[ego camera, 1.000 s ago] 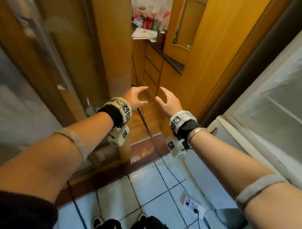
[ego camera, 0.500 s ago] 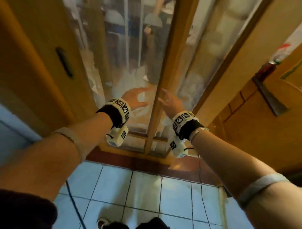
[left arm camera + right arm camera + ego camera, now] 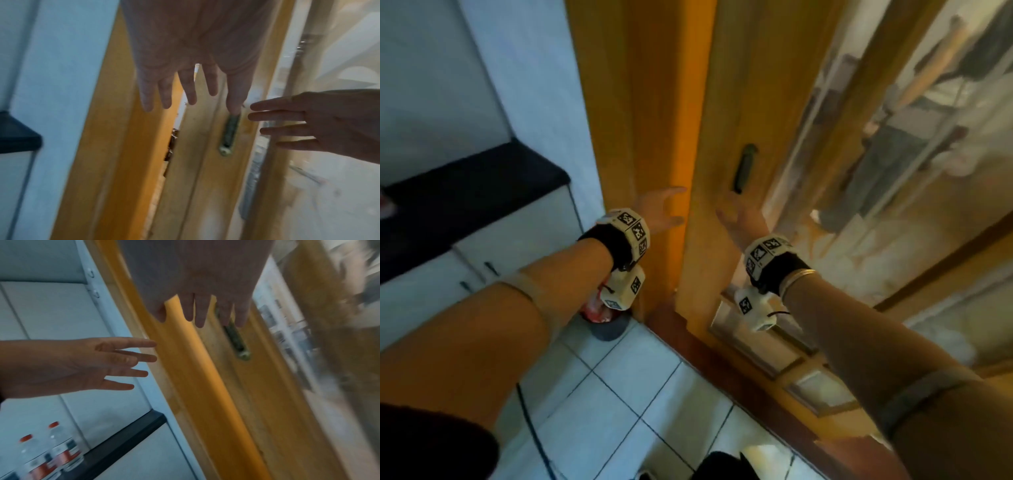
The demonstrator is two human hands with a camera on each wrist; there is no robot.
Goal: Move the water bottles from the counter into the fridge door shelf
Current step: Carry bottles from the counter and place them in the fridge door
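Water bottles (image 3: 51, 452), two with red caps and red-banded labels, seen only in the right wrist view: upright, side by side on the dark counter (image 3: 465, 192), below and to the outer side of the left hand (image 3: 657, 214), well apart from both hands. Nothing held. Left hand with fingers straight and spread, palm empty, raised in front of the orange wooden door frame (image 3: 654, 102) without touching it, as far as can be told. Right hand (image 3: 739, 219) likewise empty, fingers extended and slightly parted, fingertips up near the recessed door handle (image 3: 744, 168) of the glazed sliding door (image 3: 876, 171) (contact not confirmed; frames blurred). Both palms facing inward, near each other, forearms level: judged a carrying-ready posture during a turn toward the counter, not a reach for the door. Fridge and its door shelf not in view. Judged stage: approach to pick-up, no bottle yet taken. Floor cable (image 3: 530, 421) noted beneath the left forearm, a possible trip hazard.
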